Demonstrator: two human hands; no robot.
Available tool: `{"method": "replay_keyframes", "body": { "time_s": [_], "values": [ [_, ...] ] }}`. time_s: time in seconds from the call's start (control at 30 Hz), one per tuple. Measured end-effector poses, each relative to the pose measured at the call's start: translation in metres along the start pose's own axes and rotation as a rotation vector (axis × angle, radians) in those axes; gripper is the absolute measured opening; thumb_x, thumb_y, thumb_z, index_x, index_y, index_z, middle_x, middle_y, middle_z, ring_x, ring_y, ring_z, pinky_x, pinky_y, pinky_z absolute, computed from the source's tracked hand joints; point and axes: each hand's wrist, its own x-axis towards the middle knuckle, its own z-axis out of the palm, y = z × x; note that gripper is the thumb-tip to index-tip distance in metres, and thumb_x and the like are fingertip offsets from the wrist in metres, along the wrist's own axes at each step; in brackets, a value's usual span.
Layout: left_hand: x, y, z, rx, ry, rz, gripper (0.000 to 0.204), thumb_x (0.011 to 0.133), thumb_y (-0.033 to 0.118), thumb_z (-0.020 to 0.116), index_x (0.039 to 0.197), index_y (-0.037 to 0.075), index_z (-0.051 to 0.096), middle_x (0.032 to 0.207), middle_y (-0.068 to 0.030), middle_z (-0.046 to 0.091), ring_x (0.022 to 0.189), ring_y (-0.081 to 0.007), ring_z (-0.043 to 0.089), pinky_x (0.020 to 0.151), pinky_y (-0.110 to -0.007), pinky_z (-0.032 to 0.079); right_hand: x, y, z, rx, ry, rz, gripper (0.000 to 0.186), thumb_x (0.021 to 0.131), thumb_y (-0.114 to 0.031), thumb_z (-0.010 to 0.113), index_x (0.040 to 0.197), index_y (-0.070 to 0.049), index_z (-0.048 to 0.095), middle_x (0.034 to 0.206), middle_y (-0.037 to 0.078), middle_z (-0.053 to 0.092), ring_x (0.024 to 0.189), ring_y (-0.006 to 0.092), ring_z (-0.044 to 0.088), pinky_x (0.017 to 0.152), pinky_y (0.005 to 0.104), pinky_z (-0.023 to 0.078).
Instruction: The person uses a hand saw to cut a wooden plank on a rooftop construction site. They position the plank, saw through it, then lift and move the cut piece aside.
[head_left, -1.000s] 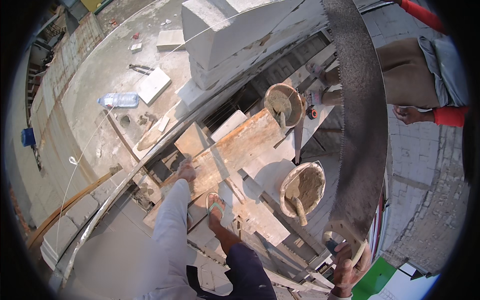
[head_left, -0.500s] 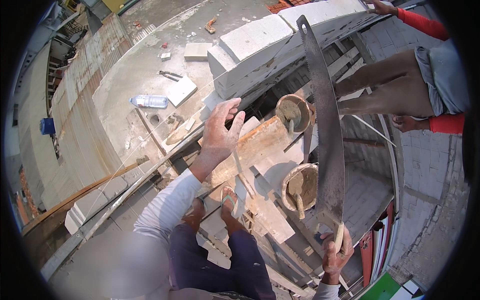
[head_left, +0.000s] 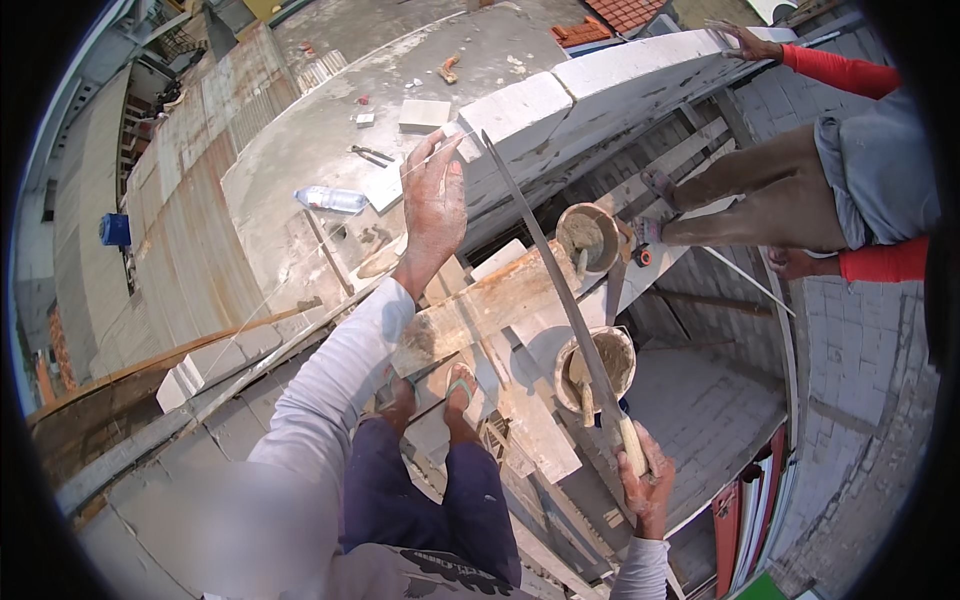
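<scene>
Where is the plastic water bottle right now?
In the head view, the water bottle lies on its side on the concrete slab, upper left, just left of the raised left hand.

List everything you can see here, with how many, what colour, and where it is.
White blocks: a row, white, wall top ahead.
Mortar buckets: two, grey-filled, on the planks.
Plastic bottle: one, clear, on the concrete roof.
Blue container: one, far left.
Co-worker: one, red sleeves, upper right.
Long saw: one, grey blade, wooden handle, gripped by right hand.
Left hand: open, raised near the blocks.
Right hand: closed on the saw handle.
</scene>
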Motion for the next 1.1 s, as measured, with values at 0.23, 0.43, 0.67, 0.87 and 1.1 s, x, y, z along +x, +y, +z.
{"method": "replay_keyframes", "body": {
  "time_s": [0.23, 0.43, 0.67, 0.87, 1.1],
  "values": [
    [-0.006, -0.005, 0.017, -0.053, 0.020, -0.096, 0.042, 0.109, 0.021, 0.060, 0.150, 0.010, 0.059, 0.155, -0.0175, 0.052, 0.147, -0.0352, 0.045, 0.125, -0.047, 0.034, 0.076, -0.019, 0.013, 0.126, -0.056, 0.029, 0.050, 0.098, -0.016, 0.074, 0.144, 0.002, 0.065, 0.126, 0.015, 0.075, 0.115, 0.0205, 0.069, 0.102, 0.0346, 0.051],
    [0.018, -0.025, 0.055, -0.056, 0.175, -0.211, 0.047, 0.107, 0.031, 0.064, 0.148, 0.007, 0.057, 0.154, -0.0204, 0.051, 0.148, -0.0377, 0.042, 0.125, -0.049, 0.031, 0.107, -0.024, 0.020, 0.185, -0.089, 0.040, 0.051, 0.098, -0.015, 0.074, 0.144, 0.003, 0.065, 0.137, 0.020, 0.073, 0.129, 0.0247, 0.067, 0.113, 0.0376, 0.048],
    [0.040, -0.038, 0.077, -0.255, 0.124, -0.427, 0.042, 0.105, 0.033, 0.071, 0.133, 0.004, 0.060, 0.137, -0.0179, 0.058, 0.128, -0.0317, 0.055, 0.110, -0.042, 0.043, 0.117, -0.027, -0.001, 0.103, -0.106, -0.085, 0.050, 0.099, -0.015, 0.074, 0.145, 0.002, 0.065, 0.136, 0.021, 0.073, 0.125, 0.0251, 0.070, 0.108, 0.0364, 0.051],
    [0.040, -0.044, 0.084, -0.272, 0.201, -0.413, 0.039, 0.104, 0.032, 0.072, 0.129, 0.004, 0.062, 0.126, -0.0143, 0.061, 0.114, -0.0264, 0.057, 0.102, -0.040, 0.045, 0.122, -0.057, -0.011, 0.047, -0.114, -0.066, 0.049, 0.099, -0.014, 0.074, 0.144, 0.002, 0.065, 0.131, 0.021, 0.076, 0.115, 0.0245, 0.075, 0.102, 0.0347, 0.054],
    [0.040, -0.053, 0.087, -0.234, 0.237, -0.338, 0.037, 0.104, 0.035, 0.073, 0.126, 0.007, 0.064, 0.101, -0.0048, 0.060, 0.089, -0.0150, 0.052, 0.082, -0.033, 0.047, 0.130, -0.079, -0.008, -0.024, -0.114, -0.146, 0.048, 0.100, -0.014, 0.071, 0.145, 0.001, 0.064, 0.127, 0.021, 0.076, 0.106, 0.0221, 0.075, 0.096, 0.0339, 0.056]
  ]
}}
